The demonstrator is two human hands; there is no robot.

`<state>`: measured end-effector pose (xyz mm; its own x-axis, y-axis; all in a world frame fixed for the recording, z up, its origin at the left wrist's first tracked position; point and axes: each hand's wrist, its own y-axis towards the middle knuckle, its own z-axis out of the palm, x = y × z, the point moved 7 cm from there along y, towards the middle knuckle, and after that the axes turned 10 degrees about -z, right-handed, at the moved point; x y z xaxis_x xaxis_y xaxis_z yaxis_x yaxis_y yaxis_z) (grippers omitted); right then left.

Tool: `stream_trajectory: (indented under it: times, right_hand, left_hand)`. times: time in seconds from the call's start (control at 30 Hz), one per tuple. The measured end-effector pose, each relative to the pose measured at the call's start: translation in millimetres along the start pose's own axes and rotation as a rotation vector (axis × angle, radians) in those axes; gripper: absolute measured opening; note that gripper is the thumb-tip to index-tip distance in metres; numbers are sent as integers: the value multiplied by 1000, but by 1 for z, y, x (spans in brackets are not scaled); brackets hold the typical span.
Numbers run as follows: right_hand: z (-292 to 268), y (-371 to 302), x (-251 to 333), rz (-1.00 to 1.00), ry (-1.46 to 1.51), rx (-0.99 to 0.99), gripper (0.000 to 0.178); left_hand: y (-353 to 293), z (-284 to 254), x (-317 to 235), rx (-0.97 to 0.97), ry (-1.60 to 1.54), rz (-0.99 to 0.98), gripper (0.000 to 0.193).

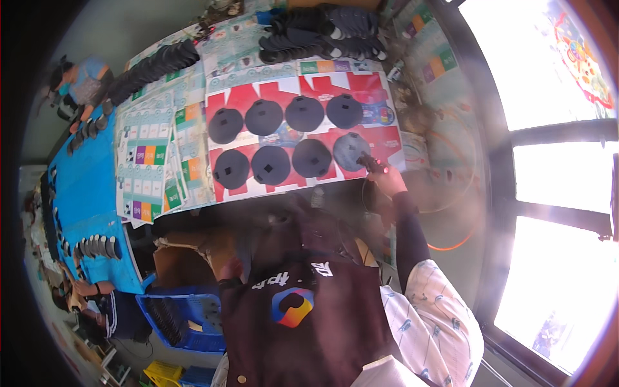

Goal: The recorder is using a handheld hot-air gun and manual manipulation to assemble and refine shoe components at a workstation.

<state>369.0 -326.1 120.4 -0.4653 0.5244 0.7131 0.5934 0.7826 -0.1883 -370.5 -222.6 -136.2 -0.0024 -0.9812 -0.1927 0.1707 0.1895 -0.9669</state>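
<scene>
My right hand (pixel 389 182) is closed around a small dark spray gun (pixel 370 163), its front end over a round dark grey piece (pixel 350 149). That piece looks paler and hazier than the others. Several similar round pieces, such as this dark disc (pixel 271 165), lie in two rows on a red and white printed sheet (pixel 380 82). Most show a small dark square near the middle. My left hand (pixel 231 268) hangs low beside my dark apron (pixel 303 322), away from the table; its fingers are too dim to make out.
Stacks of dark pieces (pixel 322 32) line the table's far edge. An orange hose (pixel 451 247) curves at the right, near the windows. At the left stands a blue table (pixel 87 174) with co-workers beside it. A cardboard box (pixel 184 261) and blue crate (pixel 184 316) are below.
</scene>
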Motion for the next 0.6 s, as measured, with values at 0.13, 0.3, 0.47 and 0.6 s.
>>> stream_trajectory:
  times: [0.13,0.3,0.47,0.6]
  right_hand:
    - [44,-2,52,20,178,163,40]
    - [73,15,92,51,6,-78,31]
    - [101,12,117,-189,-200,312,24]
    - [83,9,119,-91,-235,76,24]
  left_hand:
    - [-4,-20,-1,-140,100,-49,36]
    - [-21,-14,-21,72,25,125,42]
    - [-39,-56,-1,-86,-31,83,42]
    - [-38,-96,39,-131,-145,2,41]
